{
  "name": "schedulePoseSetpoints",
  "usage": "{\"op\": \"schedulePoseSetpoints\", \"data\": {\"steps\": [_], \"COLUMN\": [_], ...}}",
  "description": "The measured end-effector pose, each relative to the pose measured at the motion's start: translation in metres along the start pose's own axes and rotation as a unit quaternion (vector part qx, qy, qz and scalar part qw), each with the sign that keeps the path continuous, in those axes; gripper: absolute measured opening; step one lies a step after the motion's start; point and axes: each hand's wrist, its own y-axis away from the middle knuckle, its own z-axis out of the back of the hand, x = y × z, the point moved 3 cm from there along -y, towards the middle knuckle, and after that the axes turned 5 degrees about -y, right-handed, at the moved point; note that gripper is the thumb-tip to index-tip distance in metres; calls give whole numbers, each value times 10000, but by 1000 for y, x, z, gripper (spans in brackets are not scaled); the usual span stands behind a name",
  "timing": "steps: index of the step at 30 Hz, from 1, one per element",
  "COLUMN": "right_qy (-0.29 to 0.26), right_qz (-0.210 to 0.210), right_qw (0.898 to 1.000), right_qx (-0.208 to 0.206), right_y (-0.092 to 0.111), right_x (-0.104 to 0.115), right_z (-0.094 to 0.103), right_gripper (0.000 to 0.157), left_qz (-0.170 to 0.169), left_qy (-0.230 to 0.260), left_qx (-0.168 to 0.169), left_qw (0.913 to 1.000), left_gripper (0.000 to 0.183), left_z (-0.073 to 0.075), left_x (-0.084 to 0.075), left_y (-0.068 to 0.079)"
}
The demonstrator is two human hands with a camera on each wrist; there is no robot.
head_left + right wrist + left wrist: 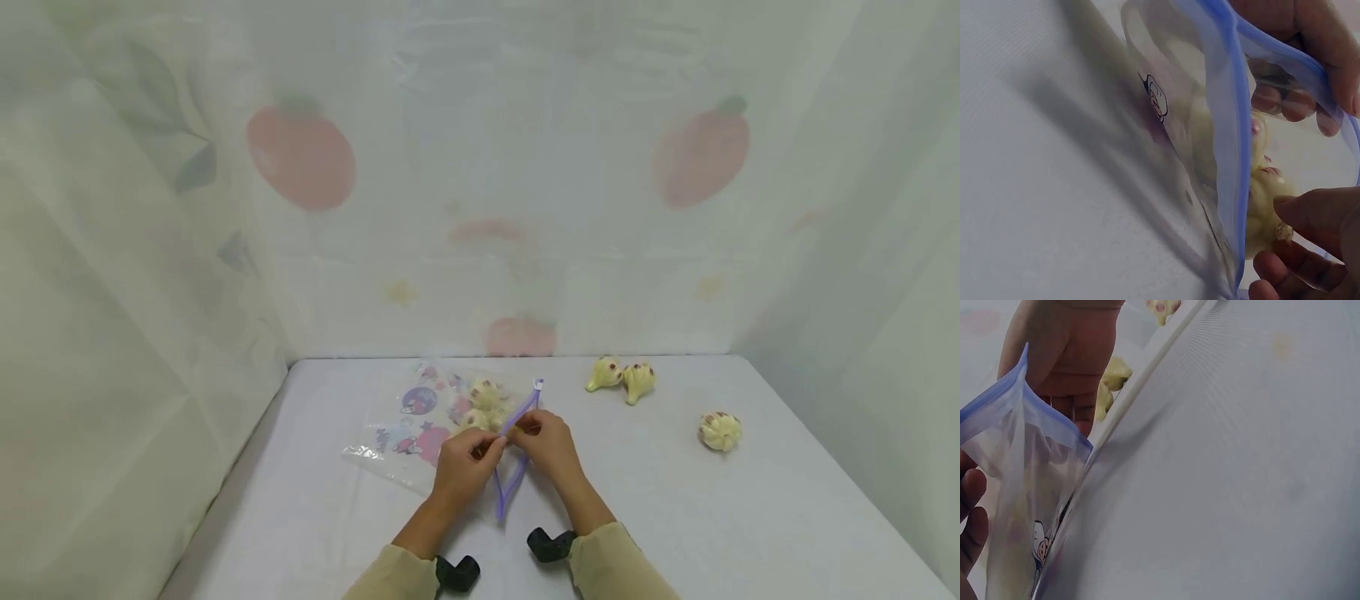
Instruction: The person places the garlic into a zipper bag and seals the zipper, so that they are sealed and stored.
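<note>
A clear zip bag (375, 457) with cartoon prints lies on its side, its purple-edged mouth (512, 487) spread apart toward the right. Inside it are pale yellow garlic bulbs (486, 393) with reddish marks. My left hand (459, 468) grips the bag's rim, some fingers showing through the plastic in the right wrist view. At the mouth, my right hand (553, 450) has its fingertips inside; in the right wrist view its thumb and fingers pinch a garlic bulb (1265, 209) by the root end. In the left wrist view the bag wall (1022, 506) partly hides the right hand.
Two garlic bulbs (639, 382) lie together at the table's back right, and another garlic bulb (720, 431) sits farther right. The white table (247, 517) meets a printed curtain (420, 208) behind. Black wrist mounts (551, 546) stick out near both sleeves.
</note>
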Motion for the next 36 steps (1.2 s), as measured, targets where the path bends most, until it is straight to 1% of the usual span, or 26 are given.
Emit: {"op": "schedulePoseSetpoints", "data": {"steps": [4, 8, 10, 12, 15, 19, 23, 25, 29, 32, 35, 36], "right_qy": [-304, -296, -254, -221, -143, 23, 350, 573, 1143, 1607, 2034, 2169], "right_qz": [-157, -337, -342, -367, -292, -211, -333, -411, -291, -107, -20, -54], "right_qw": [9982, 9952, 9941, 9934, 9938, 9952, 9957, 9950, 9918, 9865, 9790, 9761], "right_qx": [484, 868, 999, 1060, 1064, 952, 796, 704, 500, 303, 138, 102], "right_y": [-1, -3, -4, -4, -6, -10, -17, -22, -29, -32, -30, -28], "right_x": [0, -2, -2, -3, -3, -6, -14, -19, -25, -28, -33, -36], "right_z": [-3, -6, -6, -6, -2, 11, 39, 58, 103, 137, 170, 180], "right_gripper": [29, 42, 46, 47, 45, 39, 33, 33, 34, 35, 39, 41], "left_qz": [-49, -83, -97, -140, -235, -297, -262, -258, -265, -234, -217, -208], "left_qy": [-53, -49, -42, -22, -18, -47, -21, -26, -49, -38, -13, -12], "left_qx": [11, 40, 54, 62, 34, -10, -43, -68, -105, -115, -119, -116], "left_qw": [10000, 9999, 9999, 9999, 9997, 9995, 9996, 9996, 9996, 9997, 9997, 9997], "left_gripper": [4, 5, 5, 5, 4, 4, 6, 7, 8, 8, 8, 8], "left_z": [0, 0, 0, 0, 0, 0, -1, -1, 0, -1, -1, -1], "left_x": [-2, -2, -2, -2, -2, 0, 1, 1, 1, 2, 2, 2], "left_y": [0, -1, -1, -1, -1, -1, -2, -3, -3, -2, 0, 0]}}
